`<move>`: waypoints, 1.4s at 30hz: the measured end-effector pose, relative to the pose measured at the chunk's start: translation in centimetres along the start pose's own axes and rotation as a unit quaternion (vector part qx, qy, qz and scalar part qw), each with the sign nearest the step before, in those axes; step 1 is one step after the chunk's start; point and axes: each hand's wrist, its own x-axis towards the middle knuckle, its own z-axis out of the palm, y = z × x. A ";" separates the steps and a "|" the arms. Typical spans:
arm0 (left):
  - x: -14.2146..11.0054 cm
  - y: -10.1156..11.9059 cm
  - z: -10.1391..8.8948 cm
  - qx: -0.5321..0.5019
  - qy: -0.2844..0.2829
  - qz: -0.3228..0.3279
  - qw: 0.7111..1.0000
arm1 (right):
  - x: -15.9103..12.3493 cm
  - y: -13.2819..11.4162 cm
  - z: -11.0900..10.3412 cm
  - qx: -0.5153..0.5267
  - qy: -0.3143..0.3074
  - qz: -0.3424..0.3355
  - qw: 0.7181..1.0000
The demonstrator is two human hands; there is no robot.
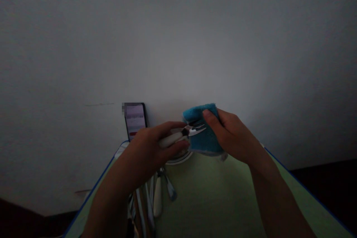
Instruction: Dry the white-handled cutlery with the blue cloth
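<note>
My left hand [156, 139] is closed around the pale handle of a fork [195, 131], whose metal tines point right. Behind and beneath the tines is a blue cloth [205, 145], pinched by my right hand [234, 134] with the thumb on its front face. The tines lie against or just in front of the cloth; I cannot tell which. Below my hands a round dish [180, 160] shows only its near rim, the rest hidden by the left hand and the cloth.
A phone [136, 119] with a lit screen leans upright against the wall [178, 44]. Several pieces of cutlery [157, 197] lie on the green tabletop [212, 200], partly behind my left forearm. Blue edging runs along the table's sides.
</note>
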 end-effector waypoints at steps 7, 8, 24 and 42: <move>0.0 -0.1 0.1 0.031 0.017 0.003 0.999 | -0.1 -0.1 0.0 -0.002 -0.007 0.006 1.000; 0.0 -0.1 0.1 0.033 0.015 0.003 0.999 | -0.1 -0.1 0.0 -0.004 -0.008 0.008 1.000; 0.0 -0.1 0.0 0.059 0.009 0.013 0.998 | 0.0 0.0 0.1 -0.024 -0.009 0.010 1.000; 0.2 -0.1 -0.1 0.049 -0.006 0.011 0.999 | 0.1 -0.2 -0.1 -0.041 -0.030 0.008 0.999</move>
